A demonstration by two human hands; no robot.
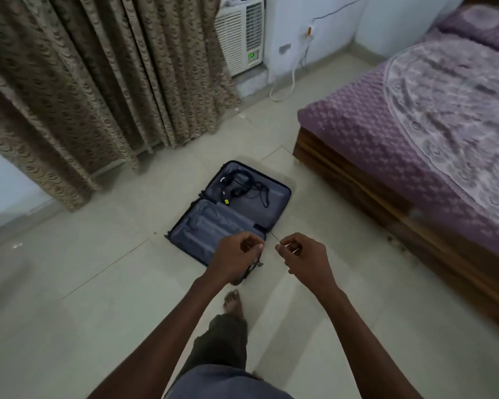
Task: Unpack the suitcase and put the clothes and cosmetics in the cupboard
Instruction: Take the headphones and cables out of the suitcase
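Standing over the dark navy hard-shell suitcase (228, 208), which lies splayed open on the pale tiled floor (69, 283) between the brown patterned curtain (84, 82) and the bed with the purple quilted cover (415, 139), the person has both arms stretched out above its near corner. The left hand (236, 260) has its fingers curled in, and a small dark dangling thing (254, 267), perhaps a strap or cord, hangs from its grip; I cannot tell exactly what it is. The right hand (303, 254) has thumb and forefinger brought together as if pinching something very fine, though whatever it is cannot be made out. Both grey-lined halves look nearly bare, with only a tangle of black cable and headphones (242, 184) left in the far half, and no cupboard is in sight. What worries me is that tangle: lifted carelessly, the cord could snag on the shell's edge or drag loose behind. The small dangling piece could slip and be lost on the floor, and a bare foot (232, 302) stands close to the case, where a step forward might catch the rim.
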